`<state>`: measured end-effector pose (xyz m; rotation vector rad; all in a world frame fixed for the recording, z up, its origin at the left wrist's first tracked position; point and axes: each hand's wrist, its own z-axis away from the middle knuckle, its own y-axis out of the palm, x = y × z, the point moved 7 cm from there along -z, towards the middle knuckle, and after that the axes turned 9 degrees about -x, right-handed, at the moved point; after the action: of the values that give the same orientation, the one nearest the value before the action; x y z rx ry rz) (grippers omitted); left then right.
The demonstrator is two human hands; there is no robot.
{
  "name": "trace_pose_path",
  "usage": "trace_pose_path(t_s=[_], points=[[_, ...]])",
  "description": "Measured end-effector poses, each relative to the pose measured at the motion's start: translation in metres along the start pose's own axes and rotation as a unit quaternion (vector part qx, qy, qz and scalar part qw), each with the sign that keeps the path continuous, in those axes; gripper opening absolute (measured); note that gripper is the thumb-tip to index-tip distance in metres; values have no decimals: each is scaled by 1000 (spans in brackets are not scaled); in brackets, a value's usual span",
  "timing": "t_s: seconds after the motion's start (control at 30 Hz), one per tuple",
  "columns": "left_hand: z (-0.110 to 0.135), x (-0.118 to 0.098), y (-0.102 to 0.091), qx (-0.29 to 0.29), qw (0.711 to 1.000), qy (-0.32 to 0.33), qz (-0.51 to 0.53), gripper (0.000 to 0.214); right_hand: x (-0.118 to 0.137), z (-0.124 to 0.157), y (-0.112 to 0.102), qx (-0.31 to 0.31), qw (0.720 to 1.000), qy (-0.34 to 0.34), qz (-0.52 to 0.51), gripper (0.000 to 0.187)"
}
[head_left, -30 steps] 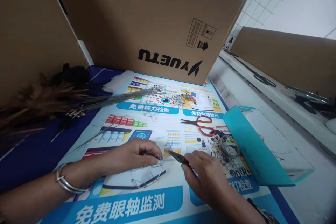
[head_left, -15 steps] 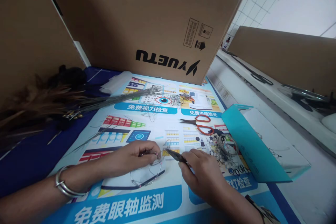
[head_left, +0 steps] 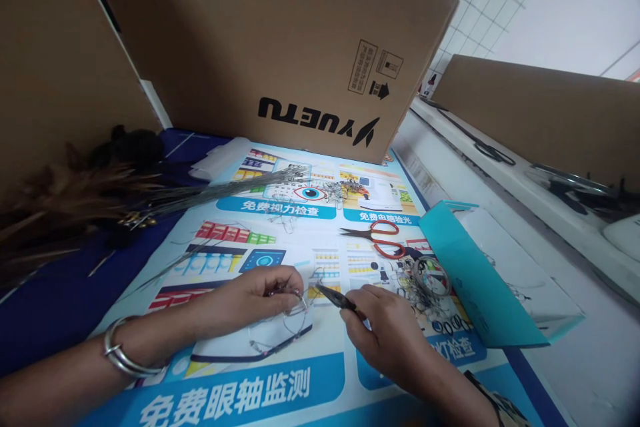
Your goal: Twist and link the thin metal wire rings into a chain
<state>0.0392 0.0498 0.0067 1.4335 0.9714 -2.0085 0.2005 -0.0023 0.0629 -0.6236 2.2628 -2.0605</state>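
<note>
My left hand (head_left: pixel 250 300) rests on the printed poster (head_left: pixel 280 387) and pinches a thin beaded wire piece (head_left: pixel 287 327) that curves down beneath the fingers. My right hand (head_left: pixel 385 333) is closed round the handles of small dark pliers (head_left: pixel 334 296), whose tip points left toward the wire, close to my left fingertips. A silver bangle (head_left: pixel 117 350) sits on my left wrist.
Red-handled scissors (head_left: pixel 383 239) lie above my right hand, beside a heap of wire rings (head_left: pixel 425 283). A teal box lid (head_left: pixel 475 280) lies at the right. A bundle of long wires (head_left: pixel 215 190) and feathers (head_left: pixel 60 200) lie at the left. Cardboard boxes (head_left: pixel 280 40) stand behind.
Both hands stay almost in place; the view has shifted slightly. The pliers' tip has edged a little nearer to the wire in my left fingers.
</note>
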Motion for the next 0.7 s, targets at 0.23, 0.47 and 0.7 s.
trace_pose_path(t_s=[0.23, 0.47, 0.7], points=[[-2, 9, 1, -17, 999, -8, 35, 17, 0, -1, 6, -36, 998, 3, -42, 14], [0, 2, -2, -34, 998, -2, 54, 15, -3, 1, 8, -82, 991, -5, -106, 16], [0, 1, -8, -64, 997, 7, 30, 17, -3, 6, -3, -168, 973, -33, -154, 16]])
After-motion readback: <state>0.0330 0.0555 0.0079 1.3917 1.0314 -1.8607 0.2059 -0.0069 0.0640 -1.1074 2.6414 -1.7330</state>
